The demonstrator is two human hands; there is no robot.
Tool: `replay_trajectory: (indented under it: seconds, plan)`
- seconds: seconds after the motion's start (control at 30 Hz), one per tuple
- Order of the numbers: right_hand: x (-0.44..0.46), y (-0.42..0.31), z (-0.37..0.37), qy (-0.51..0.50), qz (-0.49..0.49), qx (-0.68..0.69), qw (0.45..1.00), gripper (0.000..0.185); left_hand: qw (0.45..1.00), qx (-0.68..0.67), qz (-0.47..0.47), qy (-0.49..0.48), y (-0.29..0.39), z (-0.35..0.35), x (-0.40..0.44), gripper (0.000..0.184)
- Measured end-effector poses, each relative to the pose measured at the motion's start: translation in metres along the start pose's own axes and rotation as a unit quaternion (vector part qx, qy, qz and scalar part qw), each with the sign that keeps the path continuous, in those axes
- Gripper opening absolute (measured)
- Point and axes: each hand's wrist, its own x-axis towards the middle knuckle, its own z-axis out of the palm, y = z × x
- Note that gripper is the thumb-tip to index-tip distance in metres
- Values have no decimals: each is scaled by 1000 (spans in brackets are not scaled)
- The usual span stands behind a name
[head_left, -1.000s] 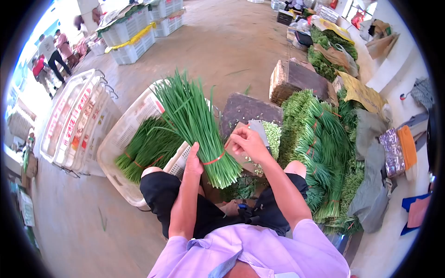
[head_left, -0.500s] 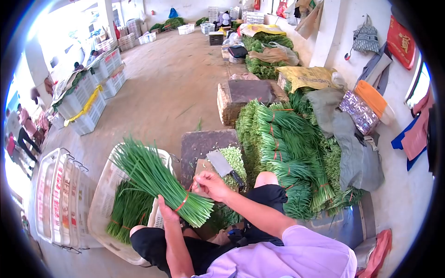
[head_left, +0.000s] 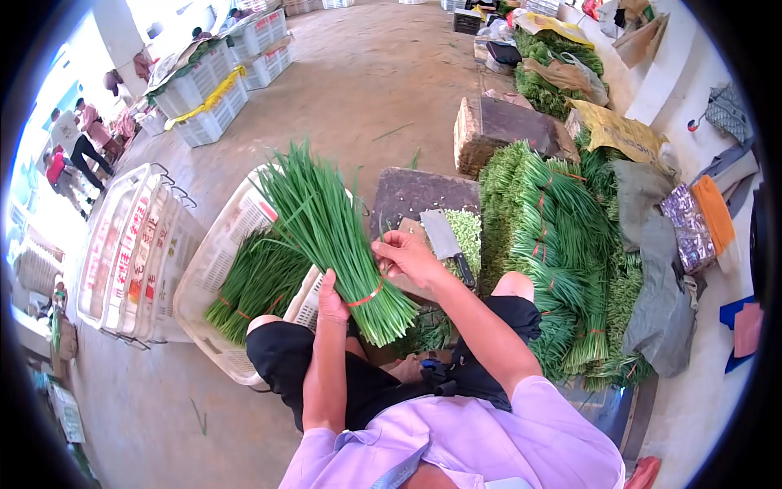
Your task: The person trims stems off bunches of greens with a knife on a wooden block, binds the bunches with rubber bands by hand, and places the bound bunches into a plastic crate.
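A thick bundle of green chives point(head_left: 334, 236), bound by a red band point(head_left: 366, 294) near its cut ends, tilts with its leaf tips up and to the left. My left hand point(head_left: 332, 301) grips it from the left, just above the band. On the opposite side, my right hand point(head_left: 404, 254) has thumb and fingers pinched together against the bundle's edge; whatever is between them is too small to make out. Behind the right hand, a cleaver point(head_left: 441, 235) with a black handle lies on a block point(head_left: 423, 186) beside chopped pale stem ends point(head_left: 467, 231).
A white crate point(head_left: 193, 299) at my left holds banded chives point(head_left: 252, 281). Stacked crates point(head_left: 130, 253) stand farther left. Many chive bundles point(head_left: 550, 236) are piled on my right, partly under grey cloth point(head_left: 656, 285). People point(head_left: 85, 143) stand at the far left.
The view has swung down and to the left. The chive bundle stands more upright, still in my left hand. My right hand has come closer to the bundle's side.
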Motion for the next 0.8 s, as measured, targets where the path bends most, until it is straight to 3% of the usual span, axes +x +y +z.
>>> replay_trajectory:
  seconds: [0.17, 0.27, 0.37, 0.47, 0.5, 0.57, 0.63, 0.67, 0.7, 0.8]
  plan:
    - [7, 7, 1, 5, 15, -33, 999, 16, 999, 12, 1, -44, 0, 2, 0, 87]
    - [3, 11, -4, 18, 20, 11, 1000, 15, 999, 26, -13, -23, 0, 1, 1, 86]
    - [-14, 7, 0, 34, -58, 52, 996, 11, 1000, -10, -9, 11, -4, -12, 2, 78]
    - [-45, 16, -18, -221, -67, 174, 957, 6, 998, -47, 5, 32, -4, -22, 8, 69]
    - [-55, 13, -22, -224, -62, 173, 957, 6, 997, -62, 13, 34, -5, -25, 10, 65]
    - [-76, -3, -21, -339, 107, -55, 933, 18, 995, -77, 16, 66, -8, -37, 13, 63]
    - [-84, -9, -23, -378, 182, -142, 897, 30, 995, -85, 18, 45, -7, -35, 14, 63]
    - [-81, -11, -28, -369, 166, -197, 893, 42, 995, -87, 10, 50, -7, -35, 14, 63]
    - [-76, -13, -29, -316, 140, -245, 906, 32, 995, -86, 12, 51, -6, -33, 13, 63]
    - [-65, -22, -31, -162, 93, -161, 969, 12, 998, -51, -2, 46, -5, -23, 10, 63]
